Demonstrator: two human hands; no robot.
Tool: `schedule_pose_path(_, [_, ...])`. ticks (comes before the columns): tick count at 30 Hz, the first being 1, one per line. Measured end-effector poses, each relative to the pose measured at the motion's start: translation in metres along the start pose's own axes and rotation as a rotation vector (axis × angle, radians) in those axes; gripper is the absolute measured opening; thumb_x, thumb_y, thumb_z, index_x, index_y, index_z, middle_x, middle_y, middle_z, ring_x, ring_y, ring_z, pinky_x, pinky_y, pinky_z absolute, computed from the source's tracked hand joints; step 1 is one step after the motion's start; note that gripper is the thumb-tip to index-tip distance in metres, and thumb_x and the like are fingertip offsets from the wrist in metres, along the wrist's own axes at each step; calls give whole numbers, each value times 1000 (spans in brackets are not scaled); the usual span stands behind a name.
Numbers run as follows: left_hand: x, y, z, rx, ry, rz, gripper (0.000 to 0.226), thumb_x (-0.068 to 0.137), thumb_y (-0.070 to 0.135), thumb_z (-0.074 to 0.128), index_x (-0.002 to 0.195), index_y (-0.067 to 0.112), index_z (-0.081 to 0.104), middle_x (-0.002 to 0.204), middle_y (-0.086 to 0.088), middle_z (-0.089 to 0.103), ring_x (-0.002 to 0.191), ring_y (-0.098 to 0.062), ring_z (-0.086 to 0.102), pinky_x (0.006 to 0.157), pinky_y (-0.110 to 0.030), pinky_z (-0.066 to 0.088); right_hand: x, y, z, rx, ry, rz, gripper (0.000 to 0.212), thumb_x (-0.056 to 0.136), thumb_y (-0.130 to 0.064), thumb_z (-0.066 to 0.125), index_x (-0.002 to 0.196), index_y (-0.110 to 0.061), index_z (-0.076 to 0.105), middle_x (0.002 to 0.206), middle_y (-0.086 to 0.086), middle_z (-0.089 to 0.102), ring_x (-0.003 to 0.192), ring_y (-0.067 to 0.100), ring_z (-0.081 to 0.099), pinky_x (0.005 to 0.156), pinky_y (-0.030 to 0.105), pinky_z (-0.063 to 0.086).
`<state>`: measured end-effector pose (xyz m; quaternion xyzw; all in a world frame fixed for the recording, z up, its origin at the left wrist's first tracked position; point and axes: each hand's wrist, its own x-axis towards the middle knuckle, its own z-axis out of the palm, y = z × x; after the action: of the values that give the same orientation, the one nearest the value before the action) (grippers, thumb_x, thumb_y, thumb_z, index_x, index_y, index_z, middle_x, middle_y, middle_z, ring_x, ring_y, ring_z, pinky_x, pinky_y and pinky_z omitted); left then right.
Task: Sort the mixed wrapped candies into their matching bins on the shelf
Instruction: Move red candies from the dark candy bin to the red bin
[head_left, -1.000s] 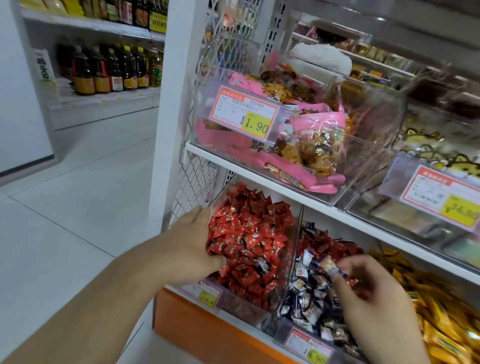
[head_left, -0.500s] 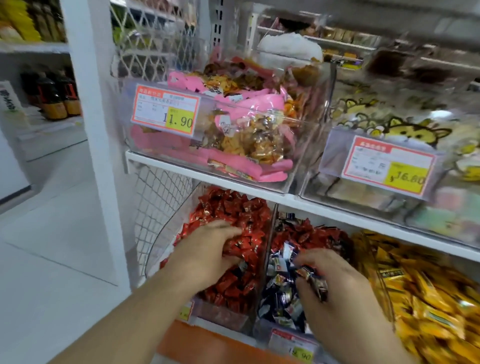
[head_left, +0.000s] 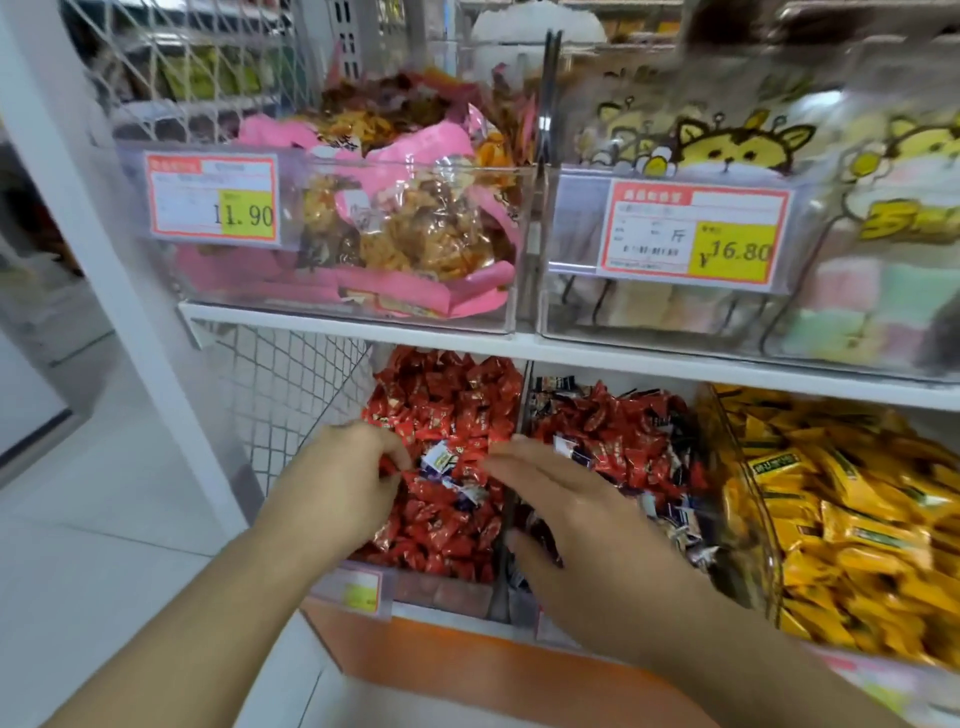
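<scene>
Above both hands runs the white shelf (head_left: 467, 340), carrying a clear tub of pink-wrapped snacks (head_left: 363, 244) over the left hand and a tub of cat-printed bags (head_left: 753, 156) over the right. Beyond the right hand's outer side sits the bin of yellow candies (head_left: 857, 519). Under the left hand lies the bin of red candies (head_left: 447, 415); beneath and past the right hand is the mixed bin (head_left: 623, 441), red and dark-blue wrappers together. The right hand (head_left: 582, 530) hovers with fingers spread and straight, holding nothing. The left hand (head_left: 343, 483) has curled fingers pinching a red candy (head_left: 390, 466). Between the two hands, a blue-and-white candy (head_left: 441, 461) rests on the red pile.
</scene>
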<state>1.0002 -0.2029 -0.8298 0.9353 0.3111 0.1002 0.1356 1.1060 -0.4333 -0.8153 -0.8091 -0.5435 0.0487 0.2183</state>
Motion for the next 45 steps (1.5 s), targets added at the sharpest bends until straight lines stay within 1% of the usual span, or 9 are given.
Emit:
schedule_pose_path(2, [-9, 4, -10, 64, -115, 5, 28, 80, 43, 66, 106, 39, 74, 112, 14, 70, 98, -11, 67, 89, -28, 56, 3, 0, 4, -55, -35, -45, 59, 105, -34, 52, 160, -36, 29, 166, -26, 13, 152, -7, -6, 127, 28, 12])
schedule_pose_path(4, [-16, 10, -13, 113, -180, 13, 44, 73, 54, 59, 111, 37, 72, 115, 14, 67, 108, -16, 64, 95, -31, 53, 4, 3, 3, -73, -55, -47, 58, 107, -38, 48, 161, -35, 27, 167, -25, 9, 151, -8, -13, 128, 28, 6])
schedule_pose_path(9, [-5, 26, 5, -14, 75, 128, 11, 94, 35, 65, 105, 36, 69, 104, 17, 57, 98, -8, 56, 77, -27, 49, 4, 3, 4, -22, -56, -36, 57, 107, -35, 49, 160, -36, 29, 167, -28, 8, 148, -13, -15, 125, 22, 1])
schedule_pose_path(12, [7, 27, 26, -48, 55, 114, 19, 94, 31, 70, 113, 32, 68, 109, 13, 59, 97, -9, 57, 81, -28, 52, 4, 3, 5, -1, -52, -22, 56, 107, -35, 49, 160, -37, 30, 166, -30, 9, 148, -14, -15, 125, 21, 0])
schedule_pose_path(21, [14, 19, 41, -132, 40, 0, 23, 82, 31, 82, 102, 41, 74, 89, 18, 71, 86, -7, 67, 78, -34, 60, 4, 3, 10, 20, -30, -19, 52, 106, -30, 51, 157, -35, 38, 165, -28, 14, 150, -12, -11, 128, 28, 7])
schedule_pose_path(29, [9, 20, 40, -148, 100, -21, 29, 85, 30, 79, 113, 36, 73, 104, 12, 73, 96, -12, 68, 82, -33, 59, 2, -1, 11, 25, -11, -10, 52, 105, -28, 51, 156, -33, 40, 164, -27, 17, 150, -12, -11, 127, 27, 7])
schedule_pose_path(35, [15, 15, 39, -178, 50, -61, 19, 87, 28, 73, 100, 41, 70, 91, 12, 69, 81, -11, 64, 66, -28, 53, 2, 1, 12, 34, 4, -18, 50, 105, -27, 51, 154, -32, 43, 165, -25, 19, 151, -11, -9, 128, 28, 9])
schedule_pose_path(39, [16, 13, 48, -133, 12, -61, 20, 83, 36, 70, 97, 48, 62, 98, 9, 65, 91, -19, 63, 78, -40, 57, 2, 2, 14, 31, 7, -18, 50, 104, -27, 51, 154, -30, 43, 165, -23, 21, 152, -9, -7, 128, 30, 11])
schedule_pose_path(45, [16, 13, 47, -119, 90, -26, 23, 85, 27, 78, 102, 40, 71, 102, 8, 69, 96, -15, 63, 75, -32, 55, 2, 2, 15, 22, 13, -27, 49, 105, -27, 51, 153, -30, 43, 165, -22, 20, 151, -9, -9, 128, 30, 11])
